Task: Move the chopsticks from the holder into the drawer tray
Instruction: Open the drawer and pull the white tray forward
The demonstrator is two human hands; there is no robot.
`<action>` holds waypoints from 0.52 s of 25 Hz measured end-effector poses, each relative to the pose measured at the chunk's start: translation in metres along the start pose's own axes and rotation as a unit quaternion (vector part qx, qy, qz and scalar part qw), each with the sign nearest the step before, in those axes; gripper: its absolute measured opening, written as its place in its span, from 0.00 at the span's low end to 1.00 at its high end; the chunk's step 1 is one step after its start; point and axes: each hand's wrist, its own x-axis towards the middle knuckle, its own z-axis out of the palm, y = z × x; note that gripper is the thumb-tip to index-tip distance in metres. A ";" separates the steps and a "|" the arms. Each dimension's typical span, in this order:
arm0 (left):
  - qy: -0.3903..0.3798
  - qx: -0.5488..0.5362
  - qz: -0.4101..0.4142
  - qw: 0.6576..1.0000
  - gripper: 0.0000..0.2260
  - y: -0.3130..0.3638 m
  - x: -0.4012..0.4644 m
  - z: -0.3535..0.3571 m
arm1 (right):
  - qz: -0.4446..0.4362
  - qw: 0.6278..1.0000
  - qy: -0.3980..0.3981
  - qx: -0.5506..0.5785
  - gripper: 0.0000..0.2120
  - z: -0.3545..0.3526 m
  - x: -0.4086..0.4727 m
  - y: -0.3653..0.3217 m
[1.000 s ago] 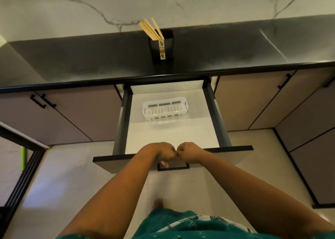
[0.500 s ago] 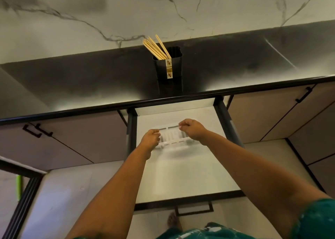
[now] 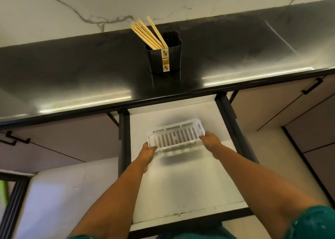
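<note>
Several pale wooden chopsticks [image 3: 147, 33] lean to the left in a black holder [image 3: 164, 54] standing on the dark countertop. Below it the drawer [image 3: 181, 180] is pulled out, white inside. A white slotted tray [image 3: 176, 136] is held a little above the drawer floor, tilted, with its shadow underneath. My left hand [image 3: 147, 152] grips the tray's left end and my right hand [image 3: 210, 140] grips its right end.
The glossy black countertop [image 3: 72, 79] runs across the view under a marble wall. Closed cabinet fronts with black handles [image 3: 312, 86] flank the drawer. The drawer's black side rails [image 3: 233, 126] border the white floor. A green object [image 3: 3, 193] shows at the far left.
Both hands left the drawer handle, reached in and took hold of the tray ends. The tray has come up off the drawer floor and nearer to me.
</note>
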 end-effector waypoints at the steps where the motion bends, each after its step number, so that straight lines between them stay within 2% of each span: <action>1: 0.004 -0.006 0.007 1.000 0.22 -0.001 -0.001 0.002 | 0.003 1.000 -0.001 0.001 0.20 0.000 -0.001 0.005; 4: 0.016 -0.017 0.023 0.999 0.21 0.000 -0.008 0.006 | 0.005 1.000 -0.001 -0.030 0.20 0.002 -0.009 0.010; 6: 0.028 -0.011 0.028 0.999 0.22 0.001 -0.009 0.007 | -0.013 0.997 0.021 -0.073 0.24 0.002 -0.008 0.007; 8: 0.033 -0.005 0.028 0.999 0.24 0.001 -0.003 0.008 | -0.018 0.998 0.011 -0.060 0.31 0.000 -0.004 -0.004; 9: 0.035 -0.006 0.025 0.999 0.25 0.001 0.001 0.008 | -0.003 0.999 -0.005 -0.033 0.31 -0.003 0.000 -0.009; 11: 0.035 -0.006 0.019 0.999 0.25 -0.001 0.008 0.008 | 0.009 1.000 -0.016 -0.014 0.25 -0.006 0.007 -0.010; 13: 0.038 -0.001 0.011 0.999 0.25 -0.004 0.011 0.005 | -0.011 0.999 0.008 -0.053 0.19 -0.005 0.004 -0.001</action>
